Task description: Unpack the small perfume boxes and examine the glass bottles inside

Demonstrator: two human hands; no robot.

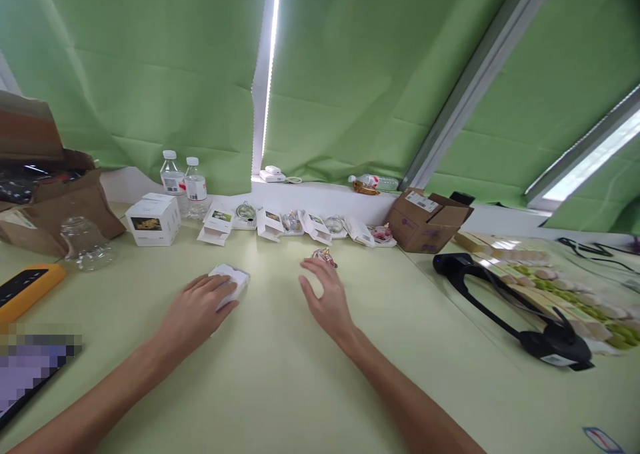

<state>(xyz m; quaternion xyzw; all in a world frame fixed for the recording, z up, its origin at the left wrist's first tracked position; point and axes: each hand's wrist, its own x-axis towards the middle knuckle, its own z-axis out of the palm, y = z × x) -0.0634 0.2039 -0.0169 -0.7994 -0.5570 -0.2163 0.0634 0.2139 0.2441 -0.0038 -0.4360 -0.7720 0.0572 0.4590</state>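
My left hand (203,301) is closed over a small white box (236,275) lying on the table, its fingers across the top and its thumb along the near side. My right hand (327,297) is held with thumb and fingers apart. Just beyond its fingertips sits a small roundish thing with a pinkish, shiny pattern (325,255), partly covered by the fingers. Whether they touch it I cannot tell. Along the back stands a row of opened white cartons (217,225), each beside a round, clear-wrapped item such as the greenish one (245,212).
On the left are a white printed box (153,221), water bottles (195,187), an empty clear bottle (87,244), a brown carton (60,214), an orange device (33,291) and a phone (35,374). Rightward lie a cardboard box (425,221) and a black headset (500,307).
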